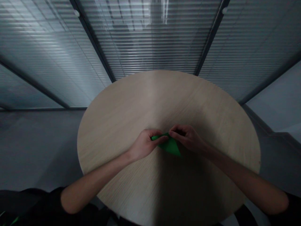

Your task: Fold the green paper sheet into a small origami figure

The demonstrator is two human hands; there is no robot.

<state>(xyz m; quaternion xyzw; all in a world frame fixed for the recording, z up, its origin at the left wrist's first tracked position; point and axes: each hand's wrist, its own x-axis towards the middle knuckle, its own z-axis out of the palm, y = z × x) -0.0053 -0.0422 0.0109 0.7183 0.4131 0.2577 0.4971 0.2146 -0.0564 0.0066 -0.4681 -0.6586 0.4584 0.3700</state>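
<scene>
A piece of green paper point(171, 147), folded along its far edge, is between my two hands above the middle of the round table point(122, 106). My left hand point(144, 142) is closed on the paper's left end, with the thumb lying along the fold. At the right end of that fold, my right hand point(188, 138) pinches the edge between thumb and fingertips. A pointed green corner hangs toward me below the hands. Part of the sheet is hidden behind the left thumb and fingers.
Glass partitions with horizontal blinds point(150, 47) stand just beyond the table's far edge, split by dark frames point(94, 40). Grey floor point(30, 141) shows at the left. A shadow falls on the tabletop toward me.
</scene>
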